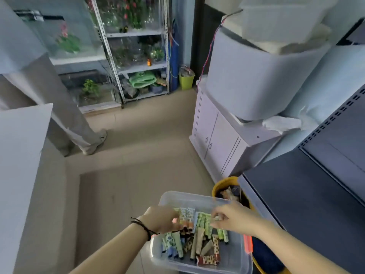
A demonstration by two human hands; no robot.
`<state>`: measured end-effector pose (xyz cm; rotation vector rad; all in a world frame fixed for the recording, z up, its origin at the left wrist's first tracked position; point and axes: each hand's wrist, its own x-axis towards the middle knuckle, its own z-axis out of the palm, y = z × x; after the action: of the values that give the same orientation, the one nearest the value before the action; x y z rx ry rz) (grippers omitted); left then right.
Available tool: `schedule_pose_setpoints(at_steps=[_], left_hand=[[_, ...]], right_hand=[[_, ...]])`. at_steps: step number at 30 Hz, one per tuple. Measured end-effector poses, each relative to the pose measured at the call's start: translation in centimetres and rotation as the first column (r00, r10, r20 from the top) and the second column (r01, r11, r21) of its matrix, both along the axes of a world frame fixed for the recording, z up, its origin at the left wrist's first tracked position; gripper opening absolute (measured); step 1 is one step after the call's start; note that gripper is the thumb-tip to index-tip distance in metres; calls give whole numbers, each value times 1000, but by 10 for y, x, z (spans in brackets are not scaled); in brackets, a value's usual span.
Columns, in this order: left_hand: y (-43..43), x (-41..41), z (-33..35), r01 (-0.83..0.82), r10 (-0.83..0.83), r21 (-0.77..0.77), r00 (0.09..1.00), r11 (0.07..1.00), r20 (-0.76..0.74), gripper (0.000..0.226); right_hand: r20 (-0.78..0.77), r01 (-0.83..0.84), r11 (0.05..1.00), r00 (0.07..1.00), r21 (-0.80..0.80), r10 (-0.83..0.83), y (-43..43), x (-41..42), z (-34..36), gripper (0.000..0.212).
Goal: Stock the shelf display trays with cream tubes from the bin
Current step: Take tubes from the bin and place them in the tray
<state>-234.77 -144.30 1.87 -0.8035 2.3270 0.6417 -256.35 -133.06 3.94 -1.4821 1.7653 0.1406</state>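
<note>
A clear plastic bin stands on the floor at the bottom centre, holding several patterned cream tubes. My left hand reaches into the bin and grips a small bunch of upright tubes with orange and dark caps. My right hand is over the bin's right side and pinches a green-patterned tube at its end. The dark shelf unit stands to the right; no display trays show in this view.
A yellow bucket with dark contents sits behind the bin, against the shelf base. A white cabinet with grey tubs stands at the right rear. Another person's leg is at the left. A metal rack lines the far wall.
</note>
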Motion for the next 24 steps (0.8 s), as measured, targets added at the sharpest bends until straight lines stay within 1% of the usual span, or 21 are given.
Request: schedule_pose_setpoints(at_steps=[2, 5, 10, 12, 14, 15, 17, 18, 19, 21, 23, 24], left_hand=[[7, 1, -40, -136, 138, 114, 990, 984, -7, 45], [20, -2, -96, -296, 307, 245, 952, 923, -10, 42], [42, -17, -184, -419, 457, 377, 889, 826, -12, 27], [48, -26, -220, -476, 525, 418, 851, 774, -2, 30], [53, -38, -251, -551, 611, 470, 791, 690, 29, 27], [57, -44, -266, -588, 662, 502, 748, 634, 40, 20], [63, -56, -290, -673, 766, 521, 641, 524, 57, 5], [65, -61, -301, -720, 810, 504, 583, 477, 65, 7], [67, -65, -312, -751, 849, 500, 525, 431, 59, 9], [69, -71, -327, -786, 883, 490, 464, 377, 66, 4], [73, -77, -341, -803, 896, 484, 436, 348, 80, 24], [74, -80, -346, -812, 904, 476, 421, 339, 74, 31]], right_hand=[[67, 76, 996, 995, 45, -79, 7, -3, -41, 39], [130, 191, 976, 970, 109, -205, 22, -10, -100, 34], [139, 322, 922, 924, 217, -355, 46, -22, -199, 36], [134, 383, 898, 899, 219, -416, 49, -26, -235, 35], [132, 431, 875, 876, 218, -464, 50, -27, -266, 30], [132, 458, 862, 861, 218, -491, 49, -27, -281, 26], [136, 499, 842, 837, 205, -530, 45, -25, -308, 22], [145, 509, 837, 829, 201, -540, 42, -23, -319, 21], [159, 521, 830, 819, 197, -552, 38, -21, -329, 23], [189, 555, 812, 790, 181, -583, 30, -19, -349, 30], [183, 586, 792, 771, 170, -610, 22, -18, -363, 35], [175, 589, 789, 770, 174, -614, 20, -18, -370, 37]])
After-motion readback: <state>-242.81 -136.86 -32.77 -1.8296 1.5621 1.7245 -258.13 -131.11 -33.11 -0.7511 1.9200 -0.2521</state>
